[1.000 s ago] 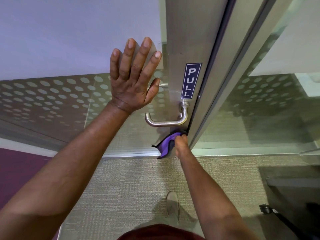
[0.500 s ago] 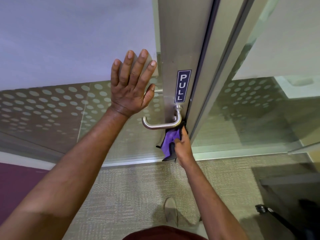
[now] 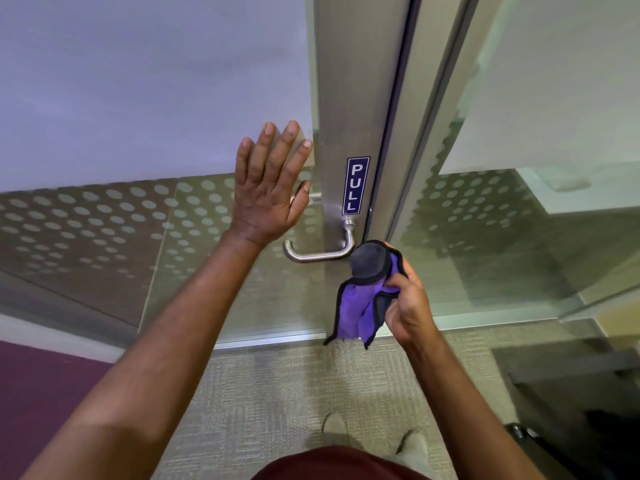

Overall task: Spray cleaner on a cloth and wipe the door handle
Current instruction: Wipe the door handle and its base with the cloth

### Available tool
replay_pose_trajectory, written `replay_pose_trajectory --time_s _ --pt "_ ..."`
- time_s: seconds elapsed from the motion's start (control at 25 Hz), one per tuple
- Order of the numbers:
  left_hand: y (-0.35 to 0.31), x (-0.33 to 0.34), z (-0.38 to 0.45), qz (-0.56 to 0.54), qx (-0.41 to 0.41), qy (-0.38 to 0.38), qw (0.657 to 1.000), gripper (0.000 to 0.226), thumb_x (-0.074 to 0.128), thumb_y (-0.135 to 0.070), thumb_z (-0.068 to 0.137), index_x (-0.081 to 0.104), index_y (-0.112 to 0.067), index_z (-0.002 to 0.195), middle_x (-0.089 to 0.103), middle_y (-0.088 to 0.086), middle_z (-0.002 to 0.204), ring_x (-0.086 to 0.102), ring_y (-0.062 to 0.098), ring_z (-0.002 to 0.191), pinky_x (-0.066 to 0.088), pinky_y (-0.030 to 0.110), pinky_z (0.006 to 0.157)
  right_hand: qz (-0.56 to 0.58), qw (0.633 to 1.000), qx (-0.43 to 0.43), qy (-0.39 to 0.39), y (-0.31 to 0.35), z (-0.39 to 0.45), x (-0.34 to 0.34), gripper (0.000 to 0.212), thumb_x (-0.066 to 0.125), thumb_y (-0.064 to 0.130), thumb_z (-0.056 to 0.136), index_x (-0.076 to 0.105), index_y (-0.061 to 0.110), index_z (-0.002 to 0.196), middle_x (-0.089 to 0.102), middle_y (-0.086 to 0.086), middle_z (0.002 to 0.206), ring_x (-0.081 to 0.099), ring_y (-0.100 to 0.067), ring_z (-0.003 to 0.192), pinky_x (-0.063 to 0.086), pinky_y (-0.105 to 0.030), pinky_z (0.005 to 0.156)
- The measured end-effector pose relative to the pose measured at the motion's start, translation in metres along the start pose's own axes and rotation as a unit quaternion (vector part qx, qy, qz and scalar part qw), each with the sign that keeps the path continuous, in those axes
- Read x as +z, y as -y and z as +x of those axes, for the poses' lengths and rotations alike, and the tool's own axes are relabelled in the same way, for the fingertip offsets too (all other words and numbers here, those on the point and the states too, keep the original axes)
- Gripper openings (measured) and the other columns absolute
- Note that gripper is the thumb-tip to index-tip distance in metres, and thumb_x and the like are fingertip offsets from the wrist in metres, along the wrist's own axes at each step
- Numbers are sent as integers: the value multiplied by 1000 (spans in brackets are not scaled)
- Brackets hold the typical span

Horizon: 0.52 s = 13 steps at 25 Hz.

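1. Left hand (image 3: pixel 268 188): released, fingers spread, palm flat against the frosted glass door panel (image 3: pixel 149 98) just left of the brushed metal door stile (image 3: pixel 349 81). It grasps nothing and appears to brace the door.
2. Right hand (image 3: pixel 408 306): clenched around a soft purple microfibre cloth with black edging (image 3: pixel 360 306). The cloth's upper part is bunched over the fingers into a dark rounded pad, and the rest hangs loose below the fist.
3. Curved satin-steel lever door handle (image 3: pixel 320 254): mounted low on the stile under a blue "PULL" sign (image 3: pixel 356 185), its free end pointing left. The cloth pad sits at the handle's right-hand bend, touching or just beside it; contact cannot be confirmed.
4. Handling, cloth: light and limp, so it will likely fold and slip unless kept bunched in the palm. Wrapping it around the bar should give the fullest contact.
5. Handling, handle: rigid, smooth and probably slippery, and a lever of this kind may pivot under downward pressure. The straight horizontal bar is the natural place to take hold.
6. No spray bottle is visible. Wiping seems under way, with the bar's left end apparently left to cover.
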<state>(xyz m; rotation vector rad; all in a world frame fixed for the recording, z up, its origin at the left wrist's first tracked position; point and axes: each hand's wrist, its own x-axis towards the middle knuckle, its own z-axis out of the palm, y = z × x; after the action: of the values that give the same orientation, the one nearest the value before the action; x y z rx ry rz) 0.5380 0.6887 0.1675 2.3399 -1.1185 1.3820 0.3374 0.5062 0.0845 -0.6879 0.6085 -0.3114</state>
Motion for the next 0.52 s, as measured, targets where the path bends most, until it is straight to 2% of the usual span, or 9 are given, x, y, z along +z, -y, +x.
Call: replay_pose_trajectory --time_s 0.08,0.16,0.24,0.32,0.36,0.4,0.44,0.48,0.52 --pt "-16 -15 0 -30 -52 32 998 59 57 -35 104 45 -13 158 36 17 168 21 40 157 7 58 131 18 1000 20 4 12 -13 3 55 36 -20 86 69 11 116 79 -8 98 74 -22 86 63 -31 74" --pt "-40 -31 -4 -60 -114 55 990 54 58 -36 102 53 -16 152 35 17 169 23 37 158 16 65 127 34 999 36 9 22 -25 6 46 42 -15 87 69 11 115 77 -12 101 73 -27 89 63 -39 83" --pt "-70 -48 -12 -112 -164 62 978 48 54 -38 102 57 -19 147 36 13 169 27 34 157 22 59 123 53 997 43 20 34 -39 10 41 53 -7 78 67 8 113 76 -17 96 73 -29 84 65 -42 79" --pt "-100 -63 -26 -224 -211 80 948 44 50 -39 104 59 -21 143 45 5 162 38 27 151 29 54 122 56 997 45 38 47 -51 16 47 58 2 72 65 2 118 69 -28 97 70 -35 86 65 -41 75" --pt "-114 -69 -33 -304 -243 103 916 44 48 -41 105 59 -21 142 51 1 157 43 22 147 34 54 120 53 996 50 49 53 -56 20 57 60 6 71 61 -4 127 62 -35 106 66 -40 96 63 -44 83" --pt "-127 -73 -39 -396 -292 136 860 45 49 -45 105 58 -22 143 56 -2 151 48 17 143 39 54 119 47 995 58 60 58 -59 23 69 63 10 72 54 -9 138 58 -38 121 61 -44 111 58 -49 97" --pt "-138 -77 -42 -495 -354 175 774 50 52 -52 103 57 -24 143 59 -4 147 52 14 140 42 53 118 41 995 64 71 64 -62 25 79 67 15 73 47 -12 145 53 -39 135 55 -46 124 49 -53 109" --pt "-146 -82 -42 -591 -423 207 655 58 58 -59 98 58 -23 143 62 -1 145 55 15 139 43 51 119 33 994 67 82 69 -67 28 84 68 18 75 43 -13 148 49 -38 144 51 -48 133 42 -56 116" --pt "-151 -86 -39 -672 -478 219 521 65 67 -63 93 62 -20 141 65 5 144 59 19 137 45 49 119 26 993 66 93 74 -70 30 82 67 19 77 42 -14 148 49 -37 146 50 -49 136 41 -56 117"
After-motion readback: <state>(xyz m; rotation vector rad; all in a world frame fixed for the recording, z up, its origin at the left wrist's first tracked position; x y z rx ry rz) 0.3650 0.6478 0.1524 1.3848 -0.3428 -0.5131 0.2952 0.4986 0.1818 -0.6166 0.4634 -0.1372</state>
